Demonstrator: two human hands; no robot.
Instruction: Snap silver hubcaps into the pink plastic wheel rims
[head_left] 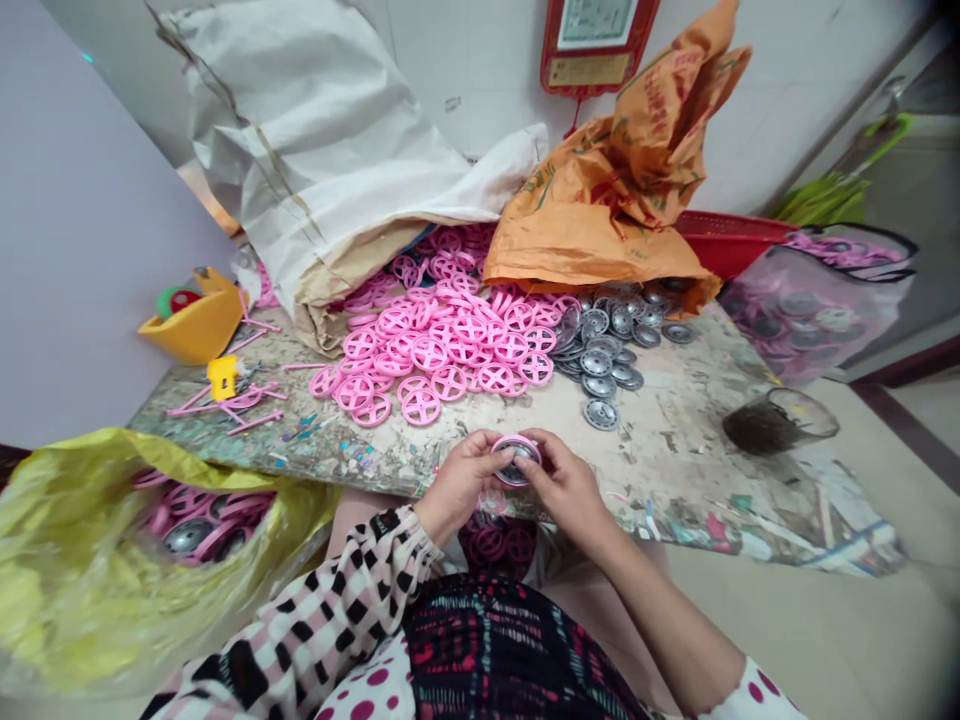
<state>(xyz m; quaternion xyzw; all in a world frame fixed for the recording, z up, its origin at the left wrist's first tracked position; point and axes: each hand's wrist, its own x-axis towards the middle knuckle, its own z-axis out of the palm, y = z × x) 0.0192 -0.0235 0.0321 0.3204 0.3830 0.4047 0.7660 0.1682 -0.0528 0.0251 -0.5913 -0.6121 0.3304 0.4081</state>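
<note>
Between my two hands, just above the table's front edge, is a small toy wheel (517,462): a pink ring with a grey hubcap set in it. My left hand (469,478) grips its left side, thumb on the grey face. From the right, my right hand (564,482) holds it too, its thumb also on the hubcap. Beyond them lies a heap of pink spoked wheel rims (431,352). Grey hubcaps (600,360) are piled to the right of that heap. Fingers under the wheel are partly hidden.
A white sack (315,130) and an orange sack (600,220) lie behind the heaps. Pink rods and a yellow container (196,325) are at left. A glass of dark liquid (780,422) stands right. A yellow bag (67,560) holds wheels; more wheels (499,545) lie below the edge.
</note>
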